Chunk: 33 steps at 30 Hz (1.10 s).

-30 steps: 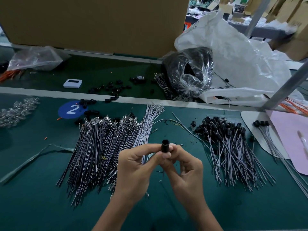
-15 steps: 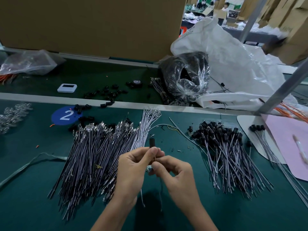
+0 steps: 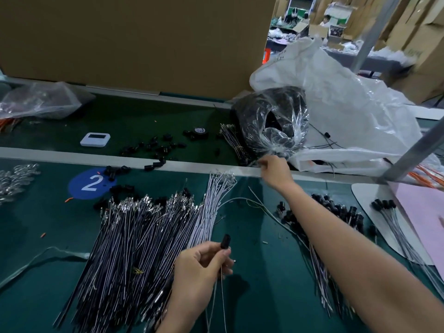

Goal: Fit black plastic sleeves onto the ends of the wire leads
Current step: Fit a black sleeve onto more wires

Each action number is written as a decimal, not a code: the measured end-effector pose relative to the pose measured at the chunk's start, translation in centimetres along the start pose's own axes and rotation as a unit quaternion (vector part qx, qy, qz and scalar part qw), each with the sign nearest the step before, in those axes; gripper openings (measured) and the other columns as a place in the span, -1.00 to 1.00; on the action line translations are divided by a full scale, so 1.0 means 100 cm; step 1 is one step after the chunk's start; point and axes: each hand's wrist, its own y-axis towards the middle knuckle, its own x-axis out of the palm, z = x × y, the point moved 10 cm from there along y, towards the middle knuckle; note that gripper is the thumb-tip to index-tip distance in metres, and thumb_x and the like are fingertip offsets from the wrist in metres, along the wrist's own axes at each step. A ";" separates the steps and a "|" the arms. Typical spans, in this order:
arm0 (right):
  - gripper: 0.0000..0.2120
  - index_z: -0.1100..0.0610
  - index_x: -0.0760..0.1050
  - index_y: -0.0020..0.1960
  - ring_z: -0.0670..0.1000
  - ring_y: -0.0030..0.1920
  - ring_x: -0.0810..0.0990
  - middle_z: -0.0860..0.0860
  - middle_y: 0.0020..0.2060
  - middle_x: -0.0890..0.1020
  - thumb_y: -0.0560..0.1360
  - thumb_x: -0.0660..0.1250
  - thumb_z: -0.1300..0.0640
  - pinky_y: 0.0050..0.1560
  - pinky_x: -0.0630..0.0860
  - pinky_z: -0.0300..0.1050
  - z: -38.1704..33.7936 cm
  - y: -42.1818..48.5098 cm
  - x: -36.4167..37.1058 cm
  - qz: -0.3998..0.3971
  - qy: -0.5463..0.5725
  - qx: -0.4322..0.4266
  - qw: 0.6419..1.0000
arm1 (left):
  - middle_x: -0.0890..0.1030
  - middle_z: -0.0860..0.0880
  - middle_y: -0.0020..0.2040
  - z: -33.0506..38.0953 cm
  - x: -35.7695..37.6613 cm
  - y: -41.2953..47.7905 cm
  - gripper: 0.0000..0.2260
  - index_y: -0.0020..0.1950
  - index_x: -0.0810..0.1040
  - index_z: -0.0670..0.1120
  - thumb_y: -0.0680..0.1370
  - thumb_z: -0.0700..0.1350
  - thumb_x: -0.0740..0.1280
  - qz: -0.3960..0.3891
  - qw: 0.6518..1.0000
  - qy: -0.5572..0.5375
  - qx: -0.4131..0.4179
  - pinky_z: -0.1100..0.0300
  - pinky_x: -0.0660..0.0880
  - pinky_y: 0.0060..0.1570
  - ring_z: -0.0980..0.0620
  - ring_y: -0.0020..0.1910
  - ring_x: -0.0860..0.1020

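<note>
Desk [image 3: 264,296]: dark green mat under everything, with a pale rail crossing it between the near and far halves.
Cardboard panel [image 3: 134,39]: stands upright along the far edge.
White plastic bag [image 3: 355,116]: crumpled at the far right, behind the rail.
Clear bag of black sleeves [image 3: 271,121]: lies against the white bag, its mouth turned towards me.
Bare wire leads [image 3: 134,248]: a big fanned pile to the left of my left hand, metal terminals pointing away from me (a paler bundle lies along its right edge).
Sleeved leads [image 3: 336,210]: a second pile on the right, partly hidden under my right forearm.
Blue disc marked 2 [image 3: 90,183]: on the mat at left, loose black sleeves [image 3: 158,146] scattered near it and beyond the rail.
White timer [image 3: 95,139]: flat on the far half, left of the loose sleeves.
Right hand [image 3: 274,170]: stretched out to the rail, at the mouth of the clear bag; fingers curled, and I cannot tell whether its grip has anything.
Left hand [image 3: 199,267]: near me, grip closed on a thin wire lead [image 3: 222,292] that hangs down from the fingers.
Black sleeve [image 3: 225,241]: on the top end of that lead, sticking up just above my thumb and forefinger.
</note>
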 end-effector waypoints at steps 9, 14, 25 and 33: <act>-0.66 0.28 0.53 0.18 0.28 0.10 0.58 0.26 0.10 0.58 0.50 0.12 0.43 0.01 0.51 0.05 -0.014 0.044 0.029 -0.056 -0.173 -0.019 0.983 | 0.67 -0.17 -0.35 -0.006 -0.004 0.007 -0.87 -0.23 0.70 -0.14 0.49 -0.31 0.43 0.013 1.000 -0.012 0.000 0.16 0.57 -0.39 -0.14 -0.40 0.65; -0.67 0.30 0.54 0.13 0.27 0.09 0.57 0.27 0.10 0.56 0.49 0.10 0.46 0.01 0.50 0.05 -0.015 0.051 0.030 -0.069 -0.180 -0.025 0.981 | 0.68 -0.14 -0.34 -0.001 -0.003 0.006 -0.90 -0.20 0.70 -0.14 0.49 -0.29 0.44 0.009 1.000 -0.002 0.007 0.11 0.60 -0.35 -0.12 -0.38 0.66; -0.76 0.27 0.66 0.02 0.10 -0.01 0.61 0.17 -0.01 0.68 0.48 0.26 0.42 0.10 0.54 -0.12 -0.027 0.026 -0.002 -0.007 0.056 -0.028 0.998 | 0.69 -0.18 -0.29 -0.002 -0.006 0.006 -0.96 -0.11 0.67 -0.22 0.46 -0.29 0.44 0.013 0.997 -0.070 -0.029 0.18 0.59 -0.36 -0.11 -0.37 0.67; -0.82 0.10 0.64 -0.13 -0.02 -0.16 0.69 0.05 -0.21 0.72 0.40 0.48 0.37 -0.07 0.59 -0.22 -0.087 -0.135 -0.032 -0.103 0.396 -0.125 0.904 | 0.72 -0.12 -0.21 0.021 -0.007 0.004 -0.66 0.11 0.61 -0.08 0.35 -0.08 0.44 0.010 0.996 -0.091 0.020 0.28 0.55 -0.33 0.00 -0.41 0.64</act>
